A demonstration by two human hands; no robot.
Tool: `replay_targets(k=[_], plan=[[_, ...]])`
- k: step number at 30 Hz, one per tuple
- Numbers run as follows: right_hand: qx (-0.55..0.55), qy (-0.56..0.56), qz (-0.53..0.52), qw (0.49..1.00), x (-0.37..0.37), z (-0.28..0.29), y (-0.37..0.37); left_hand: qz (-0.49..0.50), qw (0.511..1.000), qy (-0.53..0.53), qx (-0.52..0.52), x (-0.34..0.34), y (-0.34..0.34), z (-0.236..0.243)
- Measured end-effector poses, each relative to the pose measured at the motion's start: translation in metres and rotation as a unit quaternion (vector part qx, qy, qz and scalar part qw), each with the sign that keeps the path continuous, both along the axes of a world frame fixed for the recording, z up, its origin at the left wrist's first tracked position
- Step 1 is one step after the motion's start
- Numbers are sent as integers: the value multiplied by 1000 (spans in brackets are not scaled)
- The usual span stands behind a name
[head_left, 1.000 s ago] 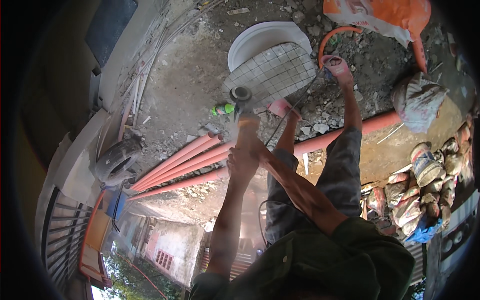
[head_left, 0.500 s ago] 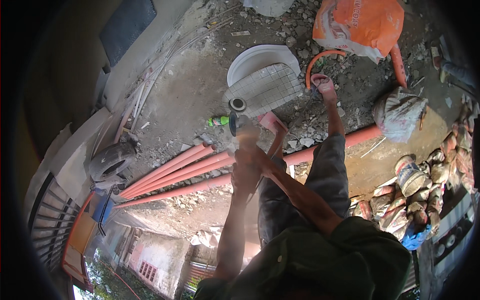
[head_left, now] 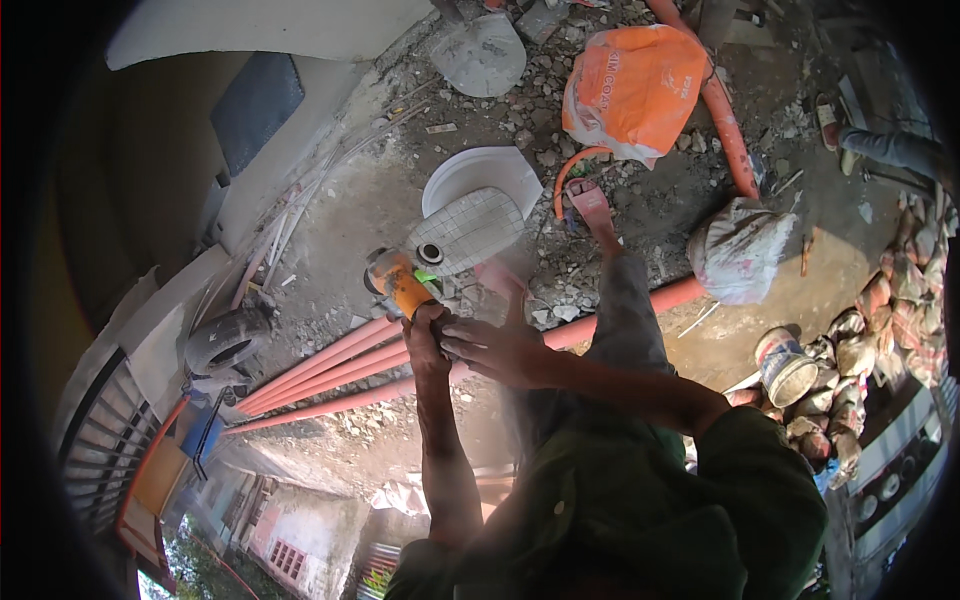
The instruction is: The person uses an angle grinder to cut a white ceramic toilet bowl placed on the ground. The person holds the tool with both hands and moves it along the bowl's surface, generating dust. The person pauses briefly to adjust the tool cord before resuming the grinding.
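Note:
An orange angle grinder [head_left: 405,290] with a dark head hangs over the rubble, and my left hand [head_left: 428,338] is closed round its body. My right hand [head_left: 498,352] has its fingers stretched out and lies against the dark rear end of the grinder, beside the left hand. Just beyond the tool, a pale grid-patterned slab [head_left: 472,232] with a round hole rests on the ground. Behind the slab stands a white curved basin [head_left: 455,180]. Part of a green bottle [head_left: 425,275] shows beside the grinder, mostly hidden by it.
Several orange pipes [head_left: 320,370] lie left of my legs. An orange-and-white sack [head_left: 640,90] stands ahead, with a white sack [head_left: 740,250] to the right. A tyre [head_left: 225,340] lies left; a bucket [head_left: 785,368] and filled bags [head_left: 855,355] are right. Another person's leg [head_left: 890,150] shows far right.
The grinder and my hands have swung left, and the blur around the tool has lessened. My right hand's fingers have straightened. The view has shifted, so the basin and sacks appear further left.

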State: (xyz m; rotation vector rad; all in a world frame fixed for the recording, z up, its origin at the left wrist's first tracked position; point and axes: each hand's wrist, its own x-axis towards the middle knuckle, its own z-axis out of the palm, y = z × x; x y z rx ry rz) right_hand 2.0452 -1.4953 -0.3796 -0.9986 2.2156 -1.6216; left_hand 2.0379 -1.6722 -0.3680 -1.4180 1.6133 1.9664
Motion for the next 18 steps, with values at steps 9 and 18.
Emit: replay_targets(k=[9, 18], plan=[[-102, 76, 146, 981, -35, 46, 70, 212, 961, 5, 175, 34, 69, 57], [-81, -28, 279, 956, -66, 130, 92, 321, 922, 51, 210, 47, 122, 120]])
